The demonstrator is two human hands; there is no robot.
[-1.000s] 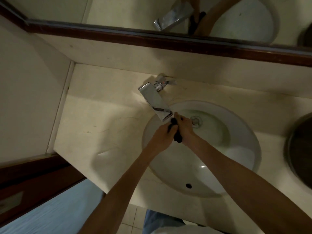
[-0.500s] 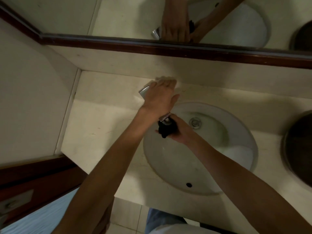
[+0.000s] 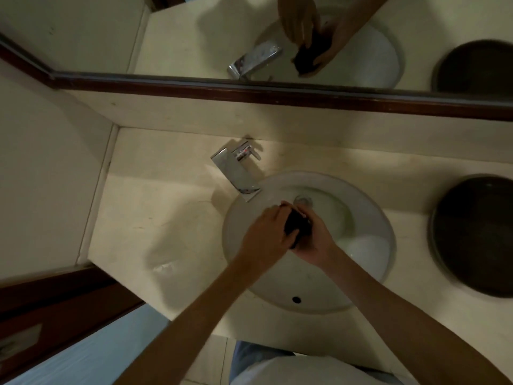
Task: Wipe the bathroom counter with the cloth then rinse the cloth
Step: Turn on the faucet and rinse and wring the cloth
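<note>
A small dark cloth (image 3: 296,227) is bunched between both hands over the white oval sink (image 3: 366,218). My left hand (image 3: 268,234) presses on its left side and my right hand (image 3: 311,240) cups it from the right, fingers wrapped around it. The hands sit just below the spout of the chrome tap (image 3: 238,170), near the drain (image 3: 303,201). The cream stone counter (image 3: 155,207) spreads left of the sink. Most of the cloth is hidden by my fingers.
A dark round bowl (image 3: 474,234) sits on the counter at the right edge. A mirror (image 3: 194,31) with a dark wooden frame runs along the back wall and reflects the hands and tap. A wall closes the counter's left end. A dark wooden door edge is at lower left.
My left hand has come off the tap handle and returned to the cloth, which both hands now hold lower in the sink. The view has tilted upward slightly.
</note>
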